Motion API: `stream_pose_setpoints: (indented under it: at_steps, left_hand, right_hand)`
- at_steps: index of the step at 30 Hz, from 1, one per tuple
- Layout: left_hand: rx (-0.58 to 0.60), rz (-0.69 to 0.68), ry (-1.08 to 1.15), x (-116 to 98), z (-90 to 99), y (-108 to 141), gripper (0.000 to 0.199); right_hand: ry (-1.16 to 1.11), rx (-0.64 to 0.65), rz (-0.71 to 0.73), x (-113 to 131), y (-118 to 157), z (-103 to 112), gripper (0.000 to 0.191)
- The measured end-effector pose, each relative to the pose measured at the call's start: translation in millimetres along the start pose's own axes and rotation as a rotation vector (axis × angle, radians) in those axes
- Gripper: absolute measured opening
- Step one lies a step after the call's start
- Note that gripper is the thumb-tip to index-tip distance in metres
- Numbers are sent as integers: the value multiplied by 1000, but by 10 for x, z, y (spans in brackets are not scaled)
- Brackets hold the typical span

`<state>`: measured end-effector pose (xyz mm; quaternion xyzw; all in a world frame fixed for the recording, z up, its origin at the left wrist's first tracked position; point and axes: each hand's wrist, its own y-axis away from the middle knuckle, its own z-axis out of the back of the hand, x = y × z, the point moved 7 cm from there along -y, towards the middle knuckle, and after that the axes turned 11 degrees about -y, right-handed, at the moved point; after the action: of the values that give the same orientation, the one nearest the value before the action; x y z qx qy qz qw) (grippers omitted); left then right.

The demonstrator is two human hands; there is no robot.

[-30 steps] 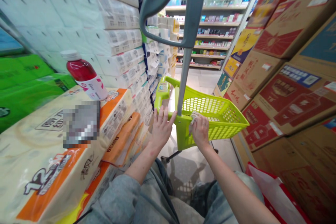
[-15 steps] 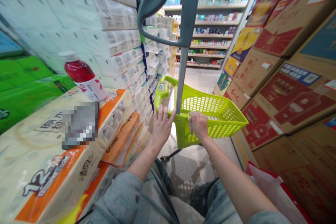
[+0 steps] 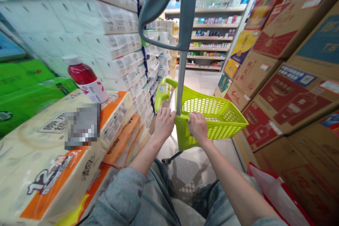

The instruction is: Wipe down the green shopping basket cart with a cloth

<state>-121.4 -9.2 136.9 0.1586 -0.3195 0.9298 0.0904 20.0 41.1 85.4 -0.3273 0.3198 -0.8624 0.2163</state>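
Note:
A lime-green shopping basket [image 3: 182,137] on a support stands in front of me, with a grey pull handle [image 3: 185,24] rising from its near end. My left hand [image 3: 164,124] is closed over the near rim, left of the handle's metal post. To the right of that post, my right hand [image 3: 199,127] presses against the rim. It is closed around a crumpled whitish wipe, or possibly a tissue, mostly hidden by the fingers. No goods show in the visible part of the basket.
On my left, a tissue pack [image 3: 63,183] bears a red-drink bottle [image 3: 88,81] and a pixelated object [image 3: 84,125]. Behind it rise stacked white tissue packs [image 3: 116,17]. Cartons [image 3: 288,91] line the right, near a red-and-white bag [image 3: 275,190]. Shelves [image 3: 209,38] stand ahead.
My right hand has shifted slightly left along the rim, and less of the wipe shows. The left hand's fingers are more bent over the rim. The view has shifted slightly.

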Motion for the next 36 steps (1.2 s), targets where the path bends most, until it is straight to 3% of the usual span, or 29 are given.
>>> stream_pose_setpoints:
  at_steps: [4, 8, 13, 17, 20, 22, 26, 30, 36]
  left_hand:
    - [2, -7, -2, -7, 9, -3, 28]
    - [9, -4, -43, -24, 2, -8, 28]
    - [8, -17, -65, -50, -22, 2, 32]
    - [4, -16, -53, -53, -29, 13, 34]
    - [6, -14, -56, -53, -26, 16, 33]
    - [8, -11, -59, -50, -24, 15, 33]
    - [10, -6, -52, -44, -22, 11, 32]
    - [13, 2, -42, -38, -10, 11, 30]
    - [29, 27, -27, -29, 13, 8, 29]
  right_hand:
    - [-52, -38, 17, 105, 118, -35, 35]
    - [-8, -51, -76, 101, 65, -57, 36]
    - [61, 144, -193, -18, -189, -101, 44]
    - [44, 359, -409, -183, -342, -151, 53]
    - [42, 419, -493, -256, -363, -181, 56]
    - [35, 362, -469, -260, -329, -178, 55]
    - [-2, 122, -199, -87, -105, -127, 45]
    - [-55, -95, -35, 80, 195, -61, 37]
    - [-110, -83, 24, 209, 125, -88, 36]
